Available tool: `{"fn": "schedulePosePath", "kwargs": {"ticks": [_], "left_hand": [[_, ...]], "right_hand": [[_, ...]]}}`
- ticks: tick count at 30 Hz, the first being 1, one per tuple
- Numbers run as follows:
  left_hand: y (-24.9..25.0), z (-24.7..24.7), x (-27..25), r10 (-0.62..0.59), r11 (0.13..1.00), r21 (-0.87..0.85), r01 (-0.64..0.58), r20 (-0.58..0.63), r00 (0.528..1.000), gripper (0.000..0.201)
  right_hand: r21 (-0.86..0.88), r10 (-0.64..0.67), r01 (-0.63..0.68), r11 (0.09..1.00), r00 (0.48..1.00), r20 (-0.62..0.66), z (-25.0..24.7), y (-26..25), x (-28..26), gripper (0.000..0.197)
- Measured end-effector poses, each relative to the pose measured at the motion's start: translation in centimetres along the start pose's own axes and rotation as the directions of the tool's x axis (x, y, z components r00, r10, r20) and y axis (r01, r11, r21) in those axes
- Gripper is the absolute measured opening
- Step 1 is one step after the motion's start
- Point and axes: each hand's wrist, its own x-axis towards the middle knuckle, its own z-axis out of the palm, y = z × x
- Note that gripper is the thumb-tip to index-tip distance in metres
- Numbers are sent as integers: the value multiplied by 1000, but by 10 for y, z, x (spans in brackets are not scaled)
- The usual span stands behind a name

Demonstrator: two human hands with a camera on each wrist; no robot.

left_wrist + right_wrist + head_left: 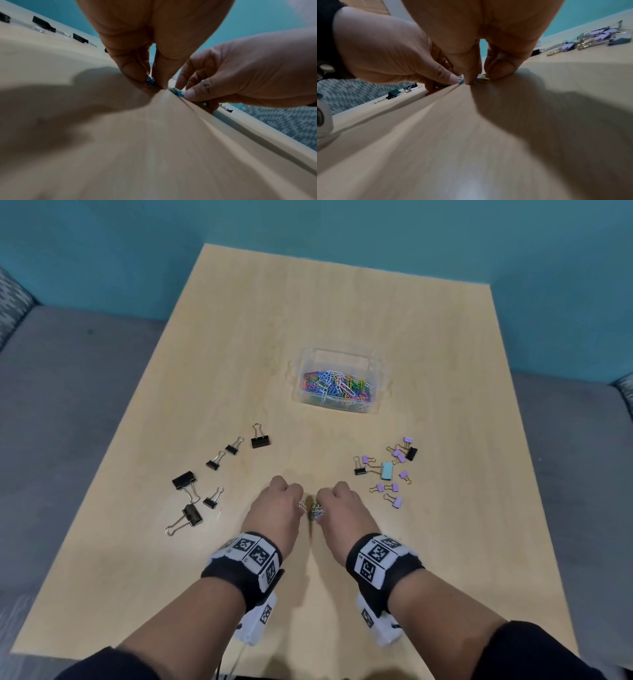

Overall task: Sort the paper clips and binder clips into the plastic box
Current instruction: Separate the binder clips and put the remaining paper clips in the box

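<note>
Seen from above, a pale wooden table [239,371] holds a clear plastic box [337,357] toward its far side, already carrying a heap of coloured paper clips [337,386]. At the near centre, the left hand [275,508] and the right hand [337,510] sit almost touching, knuckles up. Between them lies a small cluster of loose paper clips [314,508]. The wrist views show the fingers of each hand curled down with thumb and fingertips pressed together, pinching a few of these clips against the table.

Black binder clips [202,481] lie scattered to the left, well apart from the hands. Lilac binder clips [390,474], with one pale blue and two black among them, lie to the right. None of the binder clips is in the box.

Likely risks: the clips are thin and flat on the table, so fingertips may slide over them. Tangled clips may lift as a chain and drop on the way to the box. The box looks light and a knock could shift it
</note>
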Motion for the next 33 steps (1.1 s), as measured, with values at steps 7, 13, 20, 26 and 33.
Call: {"fn": "schedulePosePath", "kwargs": {"ticks": [7, 13, 20, 26, 33], "left_hand": [[12, -4, 9, -91, 996, 29, 90, 40, 995, 18], [19, -2, 17, -122, 991, 60, 117, 80, 989, 12], [10, 0, 18, -53, 996, 72, 48, 76, 996, 13], [5, -1, 16, -7, 999, 37, 4, 61, 998, 9], [-14, -17, 9, -277, 802, -520, 293, 111, 954, 10]], "right_hand": [[-39, 24, -21, 999, 996, 91, -10, -3, 13, 29], [7, 80, -82, 997, 987, 139, -20, -8, 19, 17], [-1, 61, -62, 998, 988, 141, -20, -2, 18, 18], [-6, 28, -27, 1000, 995, 100, -16, 7, 13, 19], [692, 368, -359, 626, 919, 143, -32, 29, 0, 19]]}}
